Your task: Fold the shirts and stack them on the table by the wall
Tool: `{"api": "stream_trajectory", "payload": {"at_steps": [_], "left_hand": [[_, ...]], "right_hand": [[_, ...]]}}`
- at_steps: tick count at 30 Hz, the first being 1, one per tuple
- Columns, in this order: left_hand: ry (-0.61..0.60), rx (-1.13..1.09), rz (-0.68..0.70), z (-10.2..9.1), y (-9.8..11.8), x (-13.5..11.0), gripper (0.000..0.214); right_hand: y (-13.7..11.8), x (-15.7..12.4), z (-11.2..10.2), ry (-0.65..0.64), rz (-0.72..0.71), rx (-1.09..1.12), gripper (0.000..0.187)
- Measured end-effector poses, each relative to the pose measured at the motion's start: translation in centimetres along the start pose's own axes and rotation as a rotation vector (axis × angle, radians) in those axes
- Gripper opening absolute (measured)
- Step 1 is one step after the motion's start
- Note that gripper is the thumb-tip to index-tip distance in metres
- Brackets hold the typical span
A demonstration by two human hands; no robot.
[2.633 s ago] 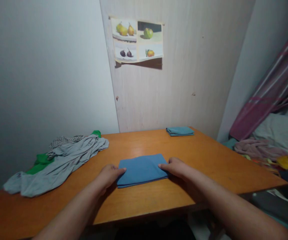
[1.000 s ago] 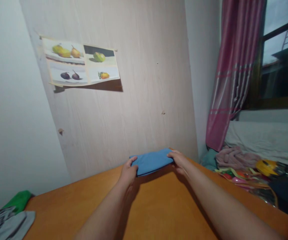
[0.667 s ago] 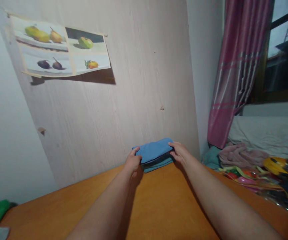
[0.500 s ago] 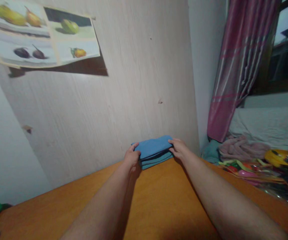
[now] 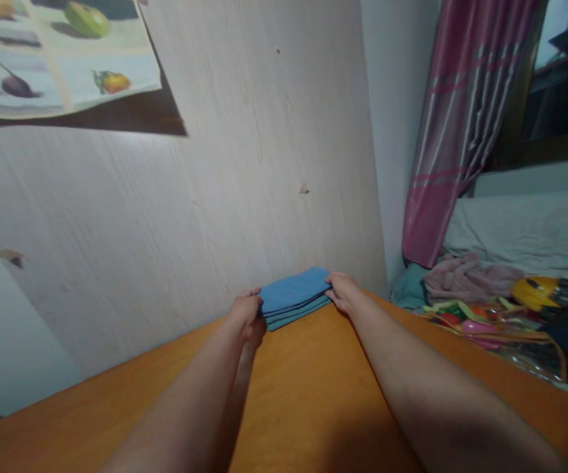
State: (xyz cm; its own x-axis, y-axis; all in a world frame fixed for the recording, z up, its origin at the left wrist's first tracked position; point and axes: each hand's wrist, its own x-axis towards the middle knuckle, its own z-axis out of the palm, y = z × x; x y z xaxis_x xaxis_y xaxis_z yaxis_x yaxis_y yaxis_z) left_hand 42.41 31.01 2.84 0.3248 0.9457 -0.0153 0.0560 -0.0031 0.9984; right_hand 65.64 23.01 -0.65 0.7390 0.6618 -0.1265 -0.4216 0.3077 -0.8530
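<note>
A folded blue cloth (image 5: pixel 294 291) lies on top of a folded teal cloth (image 5: pixel 300 312) at the far corner of the orange wooden table (image 5: pixel 304 394), against the pale wood wall panel. My left hand (image 5: pixel 245 310) grips the blue cloth's left end with curled fingers. At the cloth's right end my right hand (image 5: pixel 344 292) pinches its edge, thumb on top. Both forearms stretch across the table toward the stack.
A fruit poster (image 5: pixel 62 59) hangs on the wall panel at upper left. Right of the table are a pink striped curtain (image 5: pixel 456 125), a dark window, a bed with a grey sheet (image 5: pixel 525 223), a pink garment (image 5: pixel 466 279) and colourful clutter (image 5: pixel 501 318).
I carried the folded blue cloth from the table's near middle to the far corner and lowered it onto the teal cloth. The view moved in closer and the grey and green clothes left the frame.
</note>
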Motion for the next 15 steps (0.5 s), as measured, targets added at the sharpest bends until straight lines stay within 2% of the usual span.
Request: {"api": "stream_trajectory", "payload": {"at_steps": [4, 8, 11, 15], "left_hand": [[0.054, 0.028, 0.051, 0.4, 0.0, -0.1, 0.055], [0.083, 0.059, 0.047, 0.6, -0.4, -0.8, 0.053], [0.096, 0.073, 0.030, 0.5, -0.6, -1.2, 0.053], [0.105, 0.078, 0.020, 0.4, -0.9, -1.1, 0.060]], "right_hand": [[-0.1, 0.6, 0.0, 0.038, -0.009, 0.033, 0.026], [0.1, 0.8, -0.6, 0.047, 0.007, 0.046, 0.020], [0.2, 0.8, -0.8, 0.019, 0.028, 0.060, 0.015], [-0.3, 0.4, -0.6, -0.052, 0.050, 0.089, 0.019]]}}
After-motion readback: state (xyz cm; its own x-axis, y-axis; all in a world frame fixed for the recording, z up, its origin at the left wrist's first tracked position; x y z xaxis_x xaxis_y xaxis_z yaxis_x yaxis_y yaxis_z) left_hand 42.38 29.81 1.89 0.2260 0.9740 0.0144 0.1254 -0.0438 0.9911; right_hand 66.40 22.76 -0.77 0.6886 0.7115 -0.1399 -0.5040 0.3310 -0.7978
